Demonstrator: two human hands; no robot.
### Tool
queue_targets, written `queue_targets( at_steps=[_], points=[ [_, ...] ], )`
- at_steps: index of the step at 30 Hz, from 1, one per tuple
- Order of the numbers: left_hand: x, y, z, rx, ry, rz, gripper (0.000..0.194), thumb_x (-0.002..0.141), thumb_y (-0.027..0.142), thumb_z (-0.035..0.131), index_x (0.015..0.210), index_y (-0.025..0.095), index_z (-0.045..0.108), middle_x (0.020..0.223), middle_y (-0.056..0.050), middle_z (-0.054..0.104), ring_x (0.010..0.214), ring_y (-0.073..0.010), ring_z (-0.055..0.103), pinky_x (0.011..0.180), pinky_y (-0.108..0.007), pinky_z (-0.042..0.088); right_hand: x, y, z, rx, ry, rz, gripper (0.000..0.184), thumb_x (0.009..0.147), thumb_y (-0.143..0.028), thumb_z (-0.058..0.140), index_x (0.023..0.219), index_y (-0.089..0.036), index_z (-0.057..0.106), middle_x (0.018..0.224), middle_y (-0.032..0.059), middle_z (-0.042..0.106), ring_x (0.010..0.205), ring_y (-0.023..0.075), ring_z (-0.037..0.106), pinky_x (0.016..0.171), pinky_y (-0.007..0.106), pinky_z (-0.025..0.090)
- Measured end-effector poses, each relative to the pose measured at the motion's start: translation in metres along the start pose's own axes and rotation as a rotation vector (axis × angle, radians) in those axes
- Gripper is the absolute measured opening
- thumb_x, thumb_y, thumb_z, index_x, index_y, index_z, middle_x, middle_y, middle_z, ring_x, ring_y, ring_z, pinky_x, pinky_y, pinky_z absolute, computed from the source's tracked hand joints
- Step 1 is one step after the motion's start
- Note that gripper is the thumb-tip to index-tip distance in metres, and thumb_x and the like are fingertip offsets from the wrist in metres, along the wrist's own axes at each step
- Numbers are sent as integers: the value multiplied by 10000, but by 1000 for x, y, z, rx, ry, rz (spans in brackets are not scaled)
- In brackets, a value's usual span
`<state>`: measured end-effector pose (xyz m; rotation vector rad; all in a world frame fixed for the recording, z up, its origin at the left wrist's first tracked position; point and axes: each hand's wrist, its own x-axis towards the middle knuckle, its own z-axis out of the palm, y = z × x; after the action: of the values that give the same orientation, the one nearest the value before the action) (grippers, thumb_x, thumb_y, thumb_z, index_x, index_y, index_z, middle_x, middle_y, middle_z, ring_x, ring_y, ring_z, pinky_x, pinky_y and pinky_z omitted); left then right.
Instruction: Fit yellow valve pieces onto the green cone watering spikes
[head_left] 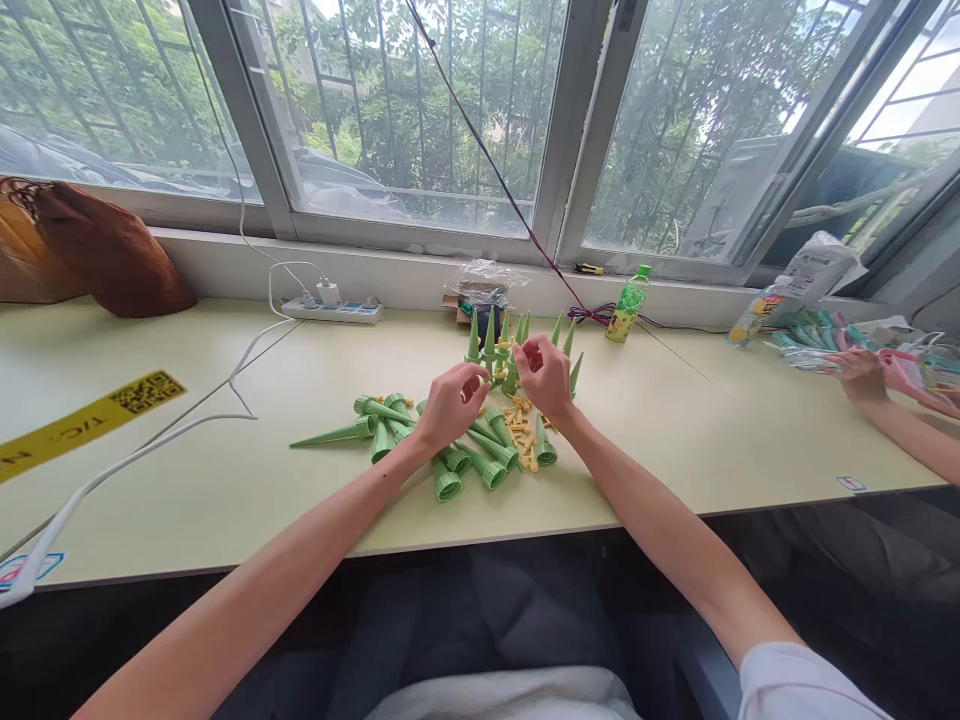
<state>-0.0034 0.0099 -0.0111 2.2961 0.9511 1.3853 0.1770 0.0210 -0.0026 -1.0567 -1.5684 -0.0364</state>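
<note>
My left hand (454, 400) is over the pile with thumb and fingers curled together; what they pinch, if anything, is too small to make out. Close by on the right, my right hand (546, 378) is raised beside the standing spikes, its fingertips also closed on something I cannot make out. Hollow green plastic spikes (491, 472) lie in a loose heap below and left of my hands. Behind my hands, several more green spikes (490, 335) stand points up. Small yellow plastic pieces (523, 425) are scattered between the lying spikes.
A white power strip (334, 311) with cables lies at the back left. A green-capped bottle (628, 305) stands back right. Another person's hand (861, 377) touches pink and green items at far right. A small cardboard box (480, 302) sits against the wall.
</note>
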Motion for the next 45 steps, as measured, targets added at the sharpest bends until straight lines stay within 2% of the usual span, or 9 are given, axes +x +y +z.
queue_targets(
  at_steps=[5,10,17,29,33,37,40,43,45],
  points=[
    [-1,-2,1,17,-40,-11,72,871,188,547,886,179,617,860,-21,616,622,-96,549,577,-218,484,-2,1,3,56,-82,-2,193,939,-363,511,856,-191,539,803,19,628,582,102,530,564,235,417],
    [-1,-3,1,23,-47,-19,72,862,179,554,891,180,620,855,-18,617,612,-92,546,581,-219,485,-3,-3,4,128,-120,37,211,924,-392,540,842,-197,545,761,10,624,588,114,558,566,236,433],
    [-1,-2,1,5,-79,-10,102,881,223,552,856,176,639,827,-20,620,628,-104,559,583,-225,482,-4,-5,3,137,-198,111,315,893,-481,567,769,-197,512,624,-19,561,510,104,498,530,232,403],
    [0,2,-7,84,-2,64,150,908,270,545,871,176,655,687,3,611,559,-96,502,572,-214,433,-4,-2,8,-35,-208,9,395,938,-420,487,619,-197,427,534,-37,436,510,96,376,553,232,341],
    [3,-2,-14,146,24,55,180,930,276,513,1008,186,649,581,42,587,466,-79,445,537,-196,403,-4,-2,9,25,-186,-15,349,950,-397,486,664,-197,460,563,-24,468,521,109,399,550,239,342],
    [9,0,-26,177,83,63,216,968,238,420,1062,184,606,754,-3,697,488,-71,533,541,-178,422,-6,-8,14,71,-200,-11,291,958,-350,469,712,-197,494,609,-3,532,547,121,461,565,240,371],
    [15,8,-38,262,97,115,234,988,235,367,1113,187,558,774,-11,709,502,-79,566,567,-182,433,-5,-14,18,175,-261,-12,222,969,-320,446,819,-190,547,731,22,623,616,127,550,605,237,411],
    [23,20,-52,302,60,106,252,998,255,342,1181,197,506,793,-7,719,480,-84,560,575,-195,437,0,-23,17,239,-325,1,179,960,-300,469,860,-184,563,765,23,650,603,118,555,596,231,404],
    [28,25,-62,323,12,63,261,1000,263,326,1185,200,499,790,-2,721,458,-88,544,580,-210,437,5,-27,15,192,-359,9,183,942,-291,508,803,-179,546,669,2,616,552,110,510,571,226,373]
  ],
)
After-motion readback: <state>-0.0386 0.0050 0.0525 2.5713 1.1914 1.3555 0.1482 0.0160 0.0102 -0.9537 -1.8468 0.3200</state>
